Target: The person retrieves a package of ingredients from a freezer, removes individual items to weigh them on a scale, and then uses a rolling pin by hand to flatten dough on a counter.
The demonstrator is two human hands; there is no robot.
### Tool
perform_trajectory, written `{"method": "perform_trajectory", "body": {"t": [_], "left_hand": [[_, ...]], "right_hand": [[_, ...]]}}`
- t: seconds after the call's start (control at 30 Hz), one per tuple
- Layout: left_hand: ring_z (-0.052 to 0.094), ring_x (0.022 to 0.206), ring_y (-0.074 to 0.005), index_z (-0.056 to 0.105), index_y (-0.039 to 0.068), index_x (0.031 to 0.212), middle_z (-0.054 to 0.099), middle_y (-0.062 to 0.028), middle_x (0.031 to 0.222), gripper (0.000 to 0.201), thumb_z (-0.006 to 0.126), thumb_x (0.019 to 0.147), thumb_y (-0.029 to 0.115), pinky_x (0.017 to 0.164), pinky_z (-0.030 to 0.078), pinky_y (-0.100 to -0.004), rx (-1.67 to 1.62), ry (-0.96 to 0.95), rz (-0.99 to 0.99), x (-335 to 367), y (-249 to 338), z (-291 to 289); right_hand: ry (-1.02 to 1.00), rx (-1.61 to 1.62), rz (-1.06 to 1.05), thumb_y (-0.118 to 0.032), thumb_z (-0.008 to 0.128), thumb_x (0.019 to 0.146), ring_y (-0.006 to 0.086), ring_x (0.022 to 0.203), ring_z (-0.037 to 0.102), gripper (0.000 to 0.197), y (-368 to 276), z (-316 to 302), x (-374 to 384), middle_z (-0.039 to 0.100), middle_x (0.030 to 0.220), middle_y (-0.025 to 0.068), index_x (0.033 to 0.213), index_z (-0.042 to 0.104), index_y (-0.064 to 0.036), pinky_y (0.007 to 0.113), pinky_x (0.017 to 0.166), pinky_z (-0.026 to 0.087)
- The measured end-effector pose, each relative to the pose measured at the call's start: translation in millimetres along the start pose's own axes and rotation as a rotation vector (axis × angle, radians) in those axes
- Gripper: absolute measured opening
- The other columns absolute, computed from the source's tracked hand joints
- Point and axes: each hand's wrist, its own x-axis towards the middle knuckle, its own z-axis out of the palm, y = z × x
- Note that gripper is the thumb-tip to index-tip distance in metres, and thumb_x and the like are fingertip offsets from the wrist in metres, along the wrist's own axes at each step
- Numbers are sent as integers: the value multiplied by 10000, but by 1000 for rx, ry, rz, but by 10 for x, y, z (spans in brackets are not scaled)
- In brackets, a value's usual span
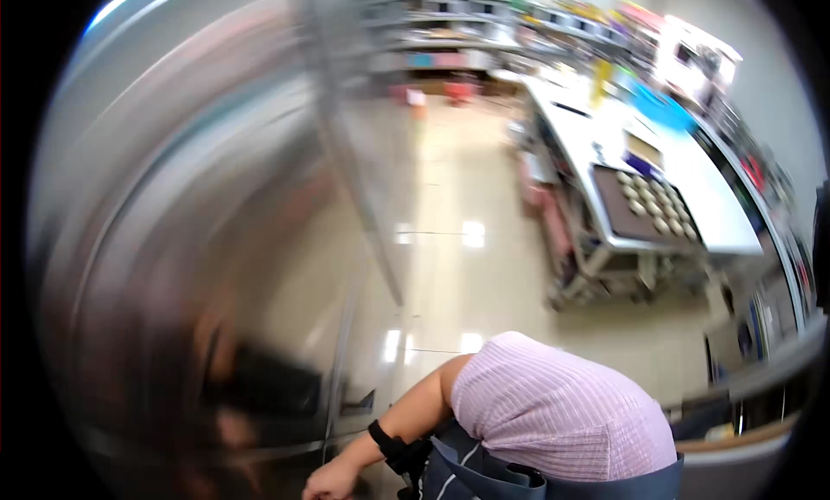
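Observation:
My left hand point(333, 477) is at the lower edge, low beside a large shiny steel surface. The arm reaches down and left from a pink striped sleeve, with a black band at the wrist. Knuckles are up; the fingers bend downward and are cut off by the frame edge, so anything they hold is hidden. Nearest to the hand is the steel front point(259, 267), like a tall cabinet or fridge, smeared by motion, with blurred reflections. My right hand is out of view. A dark apron point(588, 490) shows below the sleeve.
Right of the aisle stands a white worktable point(726, 215). On its near end lies a dark tray point(609, 197) with several pale round pieces like dough. Shelves point(458, 44) line the far wall. The floor point(445, 267) is glossy beige tile. A counter edge point(761, 370) runs along the lower right.

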Motion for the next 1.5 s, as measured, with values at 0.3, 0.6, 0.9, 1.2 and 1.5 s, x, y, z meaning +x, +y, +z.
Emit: {"method": "perform_trajectory", "body": {"t": [0.3, 0.6, 0.9, 1.2, 1.5], "left_hand": [[428, 1157, -315, 374, -22, 1257, 458, -172, 1229, 534, 384, 834, 305, 1009, 291, -436, -45, -705, 939, -44, 506, 3947], [272, 1281, -313, 218, 29, 1370, 280, -164, 1397, 681, 250, 904, 524, 1059, 224, -414, -883, -1120, -465, -608, 1125, 6803], [346, 1239, -303, 346, 56, 1306, 367, -165, 1336, 585, 421, 874, 444, 995, 322, -459, -1202, -1709, -1529, -380, 1919, 9189], [487, 1070, -302, 456, 39, 1161, 500, -141, 1146, 416, 419, 896, 358, 924, 392, -417, -816, -1864, -1219, -1239, 2917, 11345], [569, 924, -268, 472, 23, 1119, 575, -132, 999, 330, 385, 925, 275, 861, 443, -358, -587, -2002, -1063, -2137, 4288, 12697]], "right_hand": [[1067, 635, -203, -392, 542, 779, 285, 1045, 496, 424, -846, -835, -3161, 546, 1099, 109, 1100, 557, -115, 477, 851, 372], [1756, -467, -93, -445, 479, 814, 290, 1184, 375, 513, -960, -2034, -5362, 417, 1283, 76, 1238, 444, -158, 497, 977, 251], [1687, -925, 969, -431, 548, 802, 273, 1212, 377, 547, -924, -2777, -8204, 410, 1305, 98, 1231, 452, -105, 554, 1031, 137], [2808, -602, 1139, -293, 620, 736, 293, 803, 616, 327, -1493, -1610, -11944, 649, 885, 119, 975, 618, -69, 375, 707, 484], [2771, -61, 1656, -270, 653, 710, 256, 886, 603, 378, -1776, -1194, -13931, 632, 944, 115, 1042, 614, -92, 352, 764, 479]]}}
